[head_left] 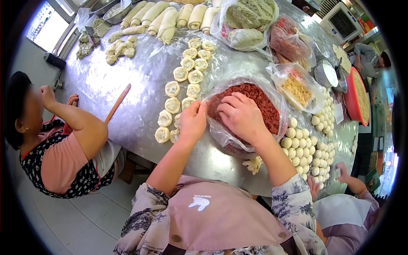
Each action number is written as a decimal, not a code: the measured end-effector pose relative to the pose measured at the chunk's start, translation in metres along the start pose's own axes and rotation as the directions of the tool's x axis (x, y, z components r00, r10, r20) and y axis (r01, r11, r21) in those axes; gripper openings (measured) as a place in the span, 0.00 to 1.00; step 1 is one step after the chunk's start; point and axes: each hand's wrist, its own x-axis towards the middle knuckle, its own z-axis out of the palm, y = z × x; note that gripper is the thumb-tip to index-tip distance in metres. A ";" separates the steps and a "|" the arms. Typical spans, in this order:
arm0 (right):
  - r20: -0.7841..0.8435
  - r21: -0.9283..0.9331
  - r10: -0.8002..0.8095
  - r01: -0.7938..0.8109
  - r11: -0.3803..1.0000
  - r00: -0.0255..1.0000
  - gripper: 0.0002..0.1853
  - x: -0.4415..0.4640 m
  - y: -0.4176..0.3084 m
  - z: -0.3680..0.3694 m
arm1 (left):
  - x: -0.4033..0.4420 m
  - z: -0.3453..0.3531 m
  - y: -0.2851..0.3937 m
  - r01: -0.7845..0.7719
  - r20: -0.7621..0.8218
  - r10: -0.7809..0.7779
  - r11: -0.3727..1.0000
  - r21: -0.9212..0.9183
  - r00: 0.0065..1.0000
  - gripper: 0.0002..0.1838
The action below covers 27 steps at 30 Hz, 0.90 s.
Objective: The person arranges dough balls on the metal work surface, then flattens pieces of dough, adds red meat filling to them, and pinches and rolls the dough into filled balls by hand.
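A clear plastic bag (222, 135) stands open on the metal table, full of dark red crumbly filling (268, 111). My right hand (241, 117) is over it, fingers bent together with their tips against the filling. Just left of the bag's rim is my left hand (193, 121), closed, thumb against the curled fingers; whatever it may hold is hidden. Beside this hand, small round dough pieces with pale filling (172, 105) run in two uneven columns up the table. A ragged lump of dough (253, 165) sits by the bag's near side.
Smooth dough balls (298, 146) sit in rows on the right. Behind are bags of yellow crumbs (297, 90), red filling (291, 40) and greenish filling (248, 19). Dough rolls (168, 25) line the far edge. A wooden stick (118, 103) lies near a seated person (63, 144); another person's hand (341, 172) is at right.
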 end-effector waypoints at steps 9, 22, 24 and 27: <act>-0.011 -0.058 0.172 -0.173 0.983 0.985 0.06 -0.020 0.034 -0.015 | 0.011 0.000 0.004 -0.006 0.018 0.006 0.999 0.033 1.000 0.18; 0.078 0.059 0.057 -0.062 0.996 0.995 0.19 0.027 0.005 -0.010 | 0.028 0.013 -0.033 -0.104 -0.049 0.103 0.994 -0.020 0.994 0.20; 0.206 0.093 0.053 -0.074 0.993 0.977 0.20 0.040 0.009 0.007 | 0.021 0.018 -0.020 -0.006 -0.095 -0.012 0.981 -0.192 0.995 0.19; 0.376 0.021 0.127 -0.145 0.989 0.918 0.17 0.061 0.002 0.009 | 0.024 0.024 -0.026 -0.008 -0.117 -0.026 0.958 -0.286 0.993 0.18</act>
